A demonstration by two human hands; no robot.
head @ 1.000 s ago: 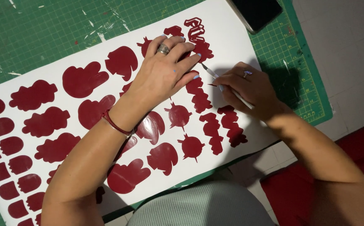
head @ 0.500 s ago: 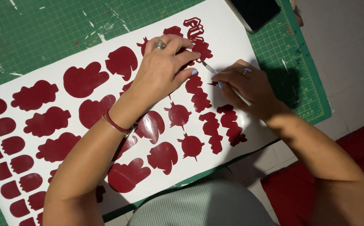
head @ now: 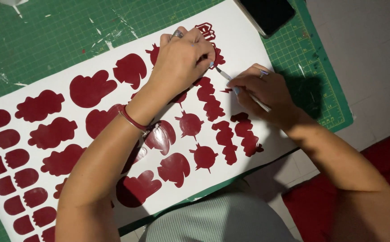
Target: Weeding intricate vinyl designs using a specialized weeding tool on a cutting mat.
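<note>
Left hand [head: 183, 58] shifted slightly up the white sheet [head: 248, 40], pressing flat, right hand [head: 262, 92] pinching thin tool [head: 244, 89], tip seemingly at dark red shape [head: 217, 58].

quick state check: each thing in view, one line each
left hand: pressed flat on the sheet, fingers by the tool tip
right hand: grip closed on the tool
tool: thin, slanted, tip at a dark red shape
white sheet: flat on the mat, covered in dark red cut shapes
green cutting mat: flat, scuffed, scraps on it
phone: screen dark, lying on the mat's corner
red bracelet: on left wrist
</note>
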